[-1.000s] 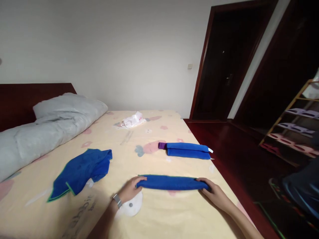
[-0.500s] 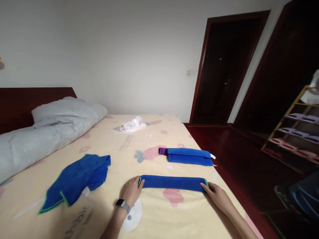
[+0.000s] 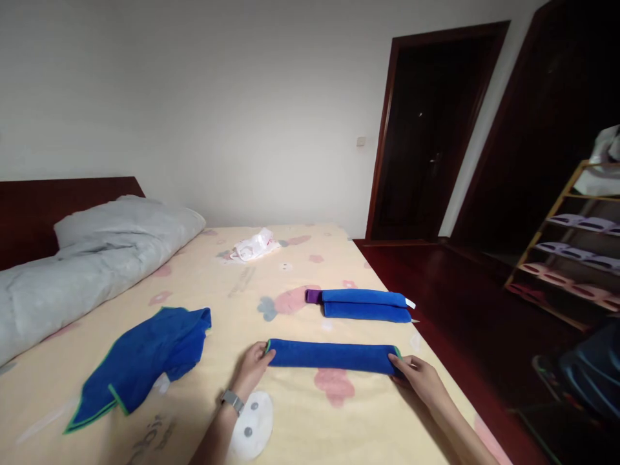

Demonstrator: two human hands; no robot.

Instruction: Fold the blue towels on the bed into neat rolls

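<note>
A blue cloth [image 3: 332, 356] with green edging is folded into a long narrow strip, low over the bed. My left hand [image 3: 256, 363] pinches its left end, and my right hand [image 3: 413, 371] grips the right end. Just beyond lie two more folded blue strips [image 3: 365, 305] side by side, with a purple piece [image 3: 313, 296] at their left end and a white tag at the right. Left of my left hand, a loosely spread blue cloth [image 3: 140, 358] with green trim rests crumpled on the bed.
The bed [image 3: 285, 423] has a printed cream sheet. A grey quilt [image 3: 106, 248] lies on the left, and a white plastic bag [image 3: 255, 245] toward the far edge. To the right are a dark door [image 3: 431, 135] and a rack of slippers [image 3: 576, 252].
Both hands still hold the strip's ends; my left wrist has turned slightly. The whole view has shifted a little.
</note>
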